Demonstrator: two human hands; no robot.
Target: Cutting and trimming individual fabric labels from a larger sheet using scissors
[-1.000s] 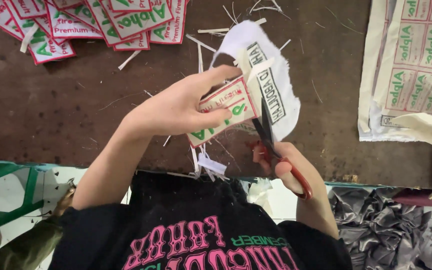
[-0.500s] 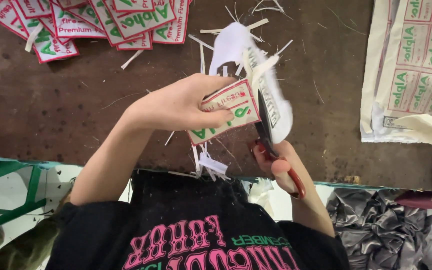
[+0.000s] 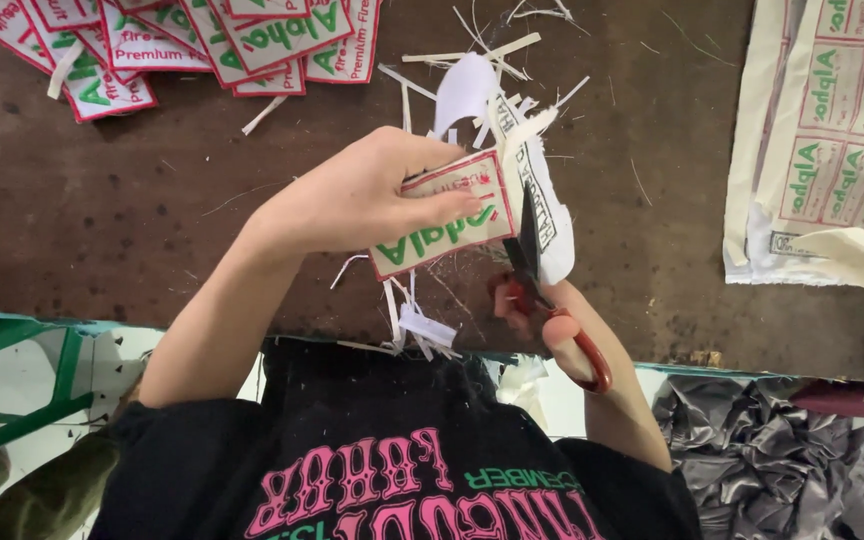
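At centre frame, the left hand (image 3: 352,200) pinches the patch (image 3: 442,220) flat while the right hand (image 3: 552,320), closed on red-handled scissors (image 3: 542,290), best cuts tight along its red border.

Left hand (image 3: 352,200) at frame centre, gripping label patch (image 3: 442,215). Scissors (image 3: 542,295) just right of patch, in right hand (image 3: 552,325) below. Pile of cut patches (image 3: 182,45) upper left on table (image 3: 102,260). Uncut sheet of patches (image 3: 832,140) far right. Scrap strips (image 3: 472,55) top centre.
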